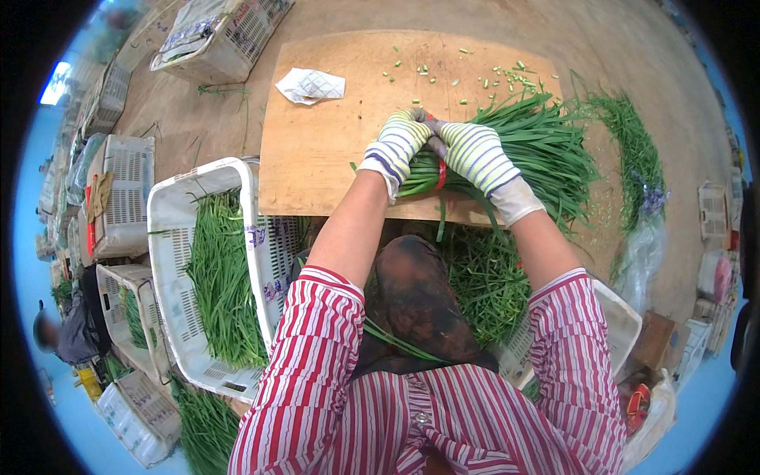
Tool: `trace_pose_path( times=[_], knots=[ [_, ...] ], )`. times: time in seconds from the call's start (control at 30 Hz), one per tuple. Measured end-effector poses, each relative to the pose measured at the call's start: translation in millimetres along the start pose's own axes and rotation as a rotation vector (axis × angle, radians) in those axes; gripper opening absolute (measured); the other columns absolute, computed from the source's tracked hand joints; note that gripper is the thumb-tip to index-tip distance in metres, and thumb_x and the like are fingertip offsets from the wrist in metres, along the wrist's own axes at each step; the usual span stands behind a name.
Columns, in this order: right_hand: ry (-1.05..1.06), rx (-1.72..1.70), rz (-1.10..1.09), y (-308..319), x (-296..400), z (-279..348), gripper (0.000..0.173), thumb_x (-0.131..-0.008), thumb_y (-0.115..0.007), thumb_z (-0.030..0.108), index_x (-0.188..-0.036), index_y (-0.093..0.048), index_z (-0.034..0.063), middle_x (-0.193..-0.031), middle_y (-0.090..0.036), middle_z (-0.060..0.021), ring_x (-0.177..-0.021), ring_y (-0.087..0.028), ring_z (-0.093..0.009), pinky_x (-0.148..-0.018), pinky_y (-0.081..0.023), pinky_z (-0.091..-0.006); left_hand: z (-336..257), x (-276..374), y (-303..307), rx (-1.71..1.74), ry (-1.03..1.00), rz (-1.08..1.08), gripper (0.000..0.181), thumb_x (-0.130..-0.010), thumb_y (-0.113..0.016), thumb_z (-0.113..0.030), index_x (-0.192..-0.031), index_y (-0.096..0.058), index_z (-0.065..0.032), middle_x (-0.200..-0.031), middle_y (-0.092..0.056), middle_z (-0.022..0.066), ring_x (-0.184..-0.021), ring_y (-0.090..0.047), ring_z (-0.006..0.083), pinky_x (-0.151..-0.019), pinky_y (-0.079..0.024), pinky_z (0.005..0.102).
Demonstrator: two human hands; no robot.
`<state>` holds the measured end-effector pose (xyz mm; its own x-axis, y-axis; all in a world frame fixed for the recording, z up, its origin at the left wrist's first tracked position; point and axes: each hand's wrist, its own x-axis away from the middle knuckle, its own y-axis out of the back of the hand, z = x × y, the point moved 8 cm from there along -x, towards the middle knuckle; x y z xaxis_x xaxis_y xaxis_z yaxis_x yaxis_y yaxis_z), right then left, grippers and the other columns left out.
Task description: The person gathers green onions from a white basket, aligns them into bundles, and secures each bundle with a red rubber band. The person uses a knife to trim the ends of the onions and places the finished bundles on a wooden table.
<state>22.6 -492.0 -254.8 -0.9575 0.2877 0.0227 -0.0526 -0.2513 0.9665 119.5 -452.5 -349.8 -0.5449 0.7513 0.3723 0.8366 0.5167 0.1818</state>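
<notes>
A bundle of long green leaves, likely garlic chives [540, 148], lies across the front of a wooden board [320, 154], leaf tips to the right. A red band [442, 174] runs around its stem part. My left hand [395, 142] and my right hand [478, 151], both in striped knit gloves over pale inner gloves, meet above the bundle. Their fingertips pinch together at the band, where a bit of red shows. The exact hold of each finger is hidden.
Cut stem pieces [510, 77] and a crumpled white cloth or paper [312, 86] lie on the board. A white crate [199, 172] of chives stands at left; loose leaves [487, 285] pile below the board. More crates [127, 190] and a person [77, 326] are farther left.
</notes>
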Motion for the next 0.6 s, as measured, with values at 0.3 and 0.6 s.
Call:
trace_pose_path(
  times=[0.3,0.6],
  knots=[
    [0.088,0.058,-0.009,-5,-5,10,0.024,-0.083,-0.054,0.028,-0.088,-0.063,0.0067,-0.067,-0.064,-0.0165,-0.063,-0.064,-0.035,-0.057,-0.050,-0.0448,0,-1,5,-0.188,-0.004,-0.053,0.029,-0.081,-0.061,-0.006,-0.108,-0.063,0.0044,-0.098,-0.068,0.0148,-0.090,-0.063,0.0202,-0.081,-0.049,0.0302],
    [0.094,0.041,-0.109,4,11,7,0.020,-0.083,-0.055,0.025,-0.076,-0.062,0.0076,-0.068,-0.063,-0.0142,-0.063,-0.063,-0.033,-0.055,-0.048,-0.0443,-8,19,11,-0.300,-0.071,-0.224,0.022,-0.080,-0.066,-0.020,-0.090,-0.067,-0.0005,-0.076,-0.067,0.0116,-0.068,-0.060,0.0156,-0.065,-0.048,0.0314]
  ],
)
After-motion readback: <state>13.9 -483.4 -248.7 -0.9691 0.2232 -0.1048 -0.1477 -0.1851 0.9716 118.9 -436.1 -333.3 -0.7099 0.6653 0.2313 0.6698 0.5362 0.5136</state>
